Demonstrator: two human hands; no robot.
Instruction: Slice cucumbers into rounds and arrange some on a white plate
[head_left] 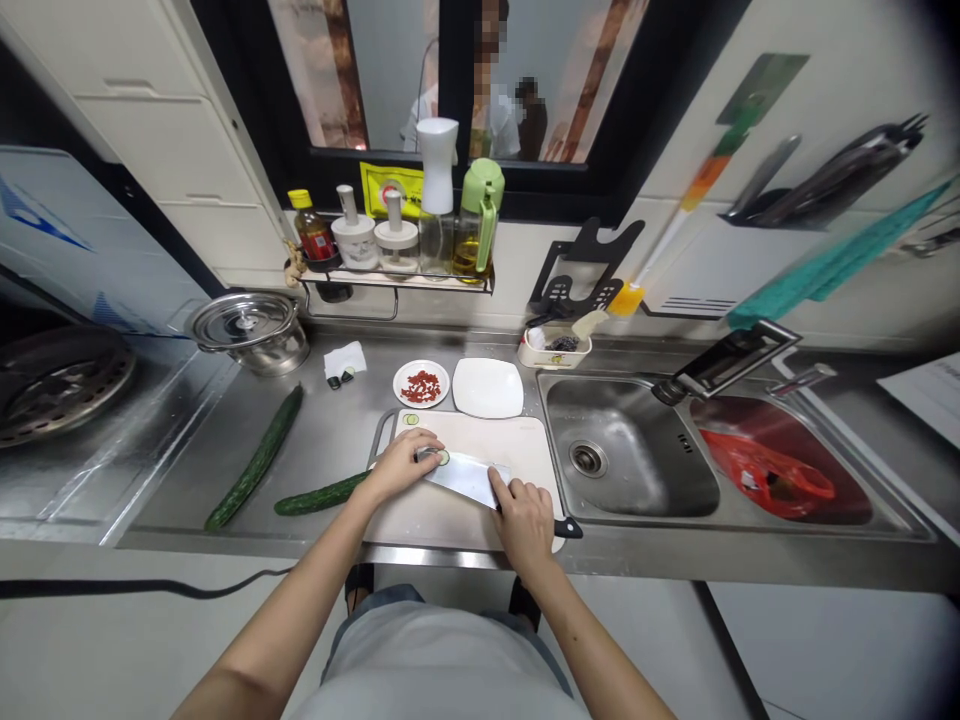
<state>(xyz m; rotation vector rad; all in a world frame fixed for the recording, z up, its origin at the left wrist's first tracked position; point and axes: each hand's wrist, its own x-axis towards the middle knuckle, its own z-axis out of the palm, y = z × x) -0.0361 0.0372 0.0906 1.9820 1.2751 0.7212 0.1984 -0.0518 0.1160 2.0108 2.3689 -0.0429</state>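
Observation:
My left hand (405, 465) is closed over a green cucumber (322, 496), which lies from the counter onto the white cutting board (480, 432). Its pale cut end shows at my fingertips; the stretch under my hand and wrist is hidden. My right hand (525, 520) grips the black handle of a cleaver (469, 480), index finger along the blade. The blade's far end lies right beside the cucumber's cut end; whether they touch, I cannot tell. Thin cucumber slices (411, 420) rest at the board's upper left corner. Another whole cucumber (256, 460) lies on the counter to the left.
Behind the board stand a plate of chopped red pieces (421, 385) and a white plate (487, 387). A lidded steel pot (251, 330) and a crumpled tissue (346, 360) are at left. The sink (630, 450) is at right, with a red plastic bag (765, 475).

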